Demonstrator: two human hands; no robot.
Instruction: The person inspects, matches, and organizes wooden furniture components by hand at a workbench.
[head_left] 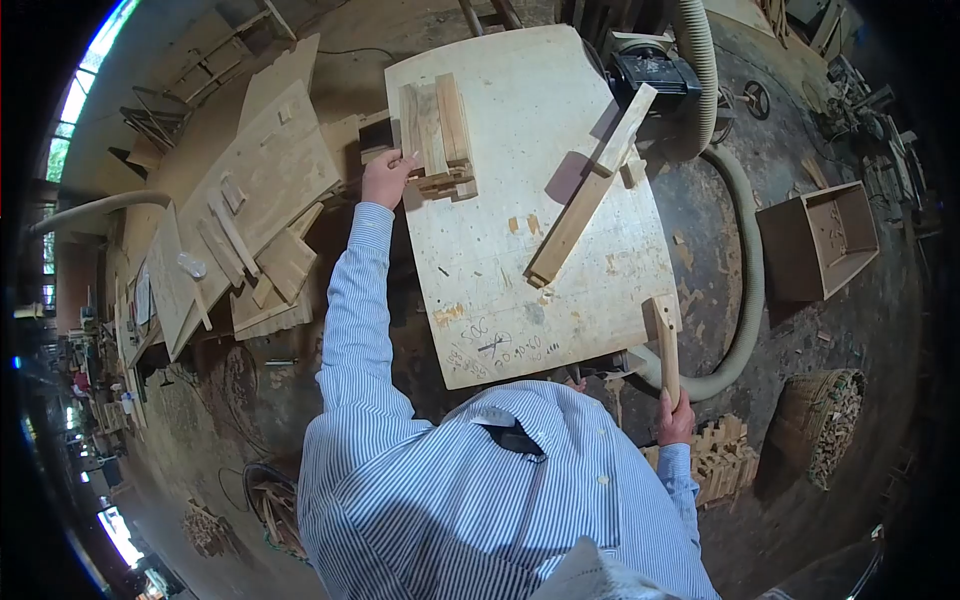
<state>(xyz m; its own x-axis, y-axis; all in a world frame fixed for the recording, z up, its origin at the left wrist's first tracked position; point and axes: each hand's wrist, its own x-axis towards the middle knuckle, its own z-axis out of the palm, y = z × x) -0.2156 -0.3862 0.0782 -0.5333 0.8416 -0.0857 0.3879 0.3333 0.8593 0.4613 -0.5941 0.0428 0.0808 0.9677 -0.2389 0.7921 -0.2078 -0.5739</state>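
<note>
At the far left, a thin panel lies aslant with loose wooden strips on top of it; a clear cup-like object sits near its lower edge, too small to name surely. To the right of this, the left hand reaches to the left edge of the pale worktop; its fingertips are drawn together at the near left corner of a stack of wooden pieces, though I cannot tell whether they grip a piece or only touch it; the stack lies on the worktop's far left part, its lengths roughly side by side.

Further right, a wooden bar slants across the worktop, browner at its near end and paler at its far end; a dark machine stands beyond it; at the near right corner, the right hand is closed around the lower end of a wooden leg-like piece, whose upper end, marked with small dark holes, reaches over the worktop's edge; the two hands are well apart. Below that hand is a pile of cut wood; a ribbed hose curves past the worktop; an open brown box and a basket of offcuts stand at the far right.
</note>
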